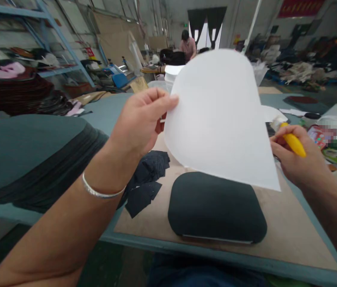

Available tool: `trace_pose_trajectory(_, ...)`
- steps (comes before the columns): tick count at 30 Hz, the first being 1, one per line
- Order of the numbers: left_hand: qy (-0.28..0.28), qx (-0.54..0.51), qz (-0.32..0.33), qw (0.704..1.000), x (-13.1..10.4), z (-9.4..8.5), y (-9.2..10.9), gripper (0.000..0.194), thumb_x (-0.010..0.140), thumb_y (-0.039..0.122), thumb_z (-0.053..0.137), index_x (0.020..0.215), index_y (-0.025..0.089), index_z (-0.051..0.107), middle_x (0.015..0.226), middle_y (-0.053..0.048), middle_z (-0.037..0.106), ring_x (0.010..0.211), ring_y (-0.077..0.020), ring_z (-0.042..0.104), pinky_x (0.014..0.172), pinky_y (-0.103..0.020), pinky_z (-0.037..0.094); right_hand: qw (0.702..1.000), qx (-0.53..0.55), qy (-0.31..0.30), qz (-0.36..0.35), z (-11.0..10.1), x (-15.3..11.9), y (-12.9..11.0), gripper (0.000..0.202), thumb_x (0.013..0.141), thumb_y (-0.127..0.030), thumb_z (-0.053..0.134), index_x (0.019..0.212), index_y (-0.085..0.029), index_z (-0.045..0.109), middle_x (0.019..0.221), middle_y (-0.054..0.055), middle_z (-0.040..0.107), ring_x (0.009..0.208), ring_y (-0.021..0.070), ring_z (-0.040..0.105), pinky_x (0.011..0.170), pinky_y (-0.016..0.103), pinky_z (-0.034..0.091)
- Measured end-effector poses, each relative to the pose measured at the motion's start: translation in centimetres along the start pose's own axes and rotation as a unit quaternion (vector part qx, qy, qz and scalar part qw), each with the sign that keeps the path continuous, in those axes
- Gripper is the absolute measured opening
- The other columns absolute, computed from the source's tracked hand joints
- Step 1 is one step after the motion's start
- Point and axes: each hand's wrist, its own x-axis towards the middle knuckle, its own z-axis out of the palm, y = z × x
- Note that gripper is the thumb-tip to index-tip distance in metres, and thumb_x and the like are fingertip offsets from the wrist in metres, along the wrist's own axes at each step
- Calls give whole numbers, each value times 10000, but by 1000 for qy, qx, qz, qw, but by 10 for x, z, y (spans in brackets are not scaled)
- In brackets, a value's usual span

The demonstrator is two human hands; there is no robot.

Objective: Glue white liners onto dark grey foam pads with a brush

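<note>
- While your left grip (pixel 141 119) is clamped on the white sheet (pixel 216 115), your right grip (pixel 301 159) closes around the yellow-handled brush (pixel 294 144)
- dark panel (pixel 217 209) lies on brown board (pixel 294 235)

Impossible to read any wording: too blurred on the red banner (pixel 301 7), high beyond the right hand (pixel 296 153), and on the red sign (pixel 89 52) beyond the left hand (pixel 144 119); too small on the green sign (pixel 185 24), far off, up and between both.
</note>
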Motion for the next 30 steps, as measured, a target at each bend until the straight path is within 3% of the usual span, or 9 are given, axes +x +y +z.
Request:
trace_pose_trajectory(3,-16,48,-76,996,-31,-27,-49,227,780,311,761,750,165,589,671,31,568,558,-83,525,513,-183,436,997,-78,12,15,-22,-23,16,378,786,-455,779,981,-244,533,847,-4,597,713,160,584,630,292,466)
trace_pose_trajectory(6,-21,114,-148,982,-68,-44,-96,278,793,397,742,737,165,599,649,28,559,559,-90,510,519,-191,426,989,-147,-30,16,-30,-53,35,359,826,-508,722,984,-241,541,871,11,604,735,181,582,665,326,478)
trace_pose_trajectory(10,-42,162,-251,953,-113,-54,-148,349,786,483,701,687,184,549,593,38,514,517,-110,497,484,-214,409,978,-181,-101,39,-26,-94,69,283,886,-494,644,940,-240,532,848,9,575,746,180,580,711,332,486)
trace_pose_trajectory(13,-49,202,-284,936,-137,-56,-175,354,770,514,663,676,198,532,574,40,493,499,-123,482,463,-224,382,970,-189,-134,71,-17,-117,91,254,920,-482,599,934,-242,517,831,11,577,747,180,595,703,316,491)
trace_pose_trajectory(18,-47,265,-305,913,-151,-56,-194,334,766,516,600,669,203,535,569,29,493,510,-133,470,467,-224,344,959,-212,-156,109,-7,-140,111,241,950,-478,560,966,-243,512,834,17,601,739,182,630,677,301,497)
trace_pose_trajectory(30,-40,259,-339,904,-151,-53,-199,342,837,523,609,724,205,560,580,26,517,535,-152,501,501,-237,378,953,-234,-128,143,-2,-145,112,264,940,-501,592,966,-245,535,839,27,624,702,183,637,606,284,507)
